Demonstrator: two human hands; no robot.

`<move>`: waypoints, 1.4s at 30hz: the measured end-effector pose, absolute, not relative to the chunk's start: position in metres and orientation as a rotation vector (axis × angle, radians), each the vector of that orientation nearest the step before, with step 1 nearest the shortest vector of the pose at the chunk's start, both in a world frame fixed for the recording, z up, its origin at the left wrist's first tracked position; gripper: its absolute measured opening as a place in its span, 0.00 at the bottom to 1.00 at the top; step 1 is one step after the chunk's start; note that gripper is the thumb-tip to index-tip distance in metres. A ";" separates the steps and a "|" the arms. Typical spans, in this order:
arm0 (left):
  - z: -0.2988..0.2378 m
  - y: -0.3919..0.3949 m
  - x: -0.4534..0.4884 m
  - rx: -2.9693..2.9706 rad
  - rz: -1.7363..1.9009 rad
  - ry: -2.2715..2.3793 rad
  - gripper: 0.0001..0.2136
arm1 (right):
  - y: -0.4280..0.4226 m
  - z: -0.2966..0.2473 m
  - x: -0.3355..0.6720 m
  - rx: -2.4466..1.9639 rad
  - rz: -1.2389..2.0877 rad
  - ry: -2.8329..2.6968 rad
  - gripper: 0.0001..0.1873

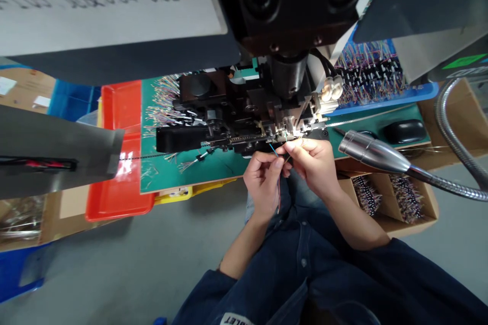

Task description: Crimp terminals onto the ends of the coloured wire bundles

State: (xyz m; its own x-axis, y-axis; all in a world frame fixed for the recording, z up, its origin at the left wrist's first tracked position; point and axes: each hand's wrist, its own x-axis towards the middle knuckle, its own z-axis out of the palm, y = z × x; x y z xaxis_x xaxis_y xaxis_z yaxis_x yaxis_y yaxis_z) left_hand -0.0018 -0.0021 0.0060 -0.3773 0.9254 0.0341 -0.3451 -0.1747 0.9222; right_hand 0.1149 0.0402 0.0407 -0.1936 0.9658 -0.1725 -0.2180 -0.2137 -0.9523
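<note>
My left hand is closed around a thin bundle of coloured wires that hangs down toward my lap. My right hand pinches the wire ends between thumb and fingertips and holds them at the front of the black crimping machine, just below its metal die. A blue wire sticks out between the two hands. Both hands touch each other in front of the machine.
The machine stands on a green mat strewn with finished wire pieces. A red tray lies to the left, and a blue tray of wired connectors at the back right. A flexible metal lamp arm reaches in from the right above cardboard boxes.
</note>
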 end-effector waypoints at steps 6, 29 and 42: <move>0.009 -0.001 -0.002 0.784 1.745 1.107 0.13 | 0.041 0.039 0.111 -1.100 1.585 -0.982 0.21; 0.004 -0.006 -0.006 0.859 1.632 1.114 0.11 | 0.038 0.046 0.117 -1.111 1.560 -1.108 0.18; 0.008 -0.004 -0.005 0.835 1.647 1.142 0.13 | 0.041 0.042 0.114 -1.134 1.610 -0.985 0.22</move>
State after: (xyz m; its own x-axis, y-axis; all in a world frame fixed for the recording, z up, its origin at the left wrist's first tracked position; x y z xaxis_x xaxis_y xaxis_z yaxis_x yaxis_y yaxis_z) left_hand -0.0051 -0.0043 0.0081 -0.3335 0.9425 0.0219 -0.3094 -0.1314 0.9418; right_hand 0.1138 0.0410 0.0418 -0.1679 0.9567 -0.2378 -0.2238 -0.2719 -0.9359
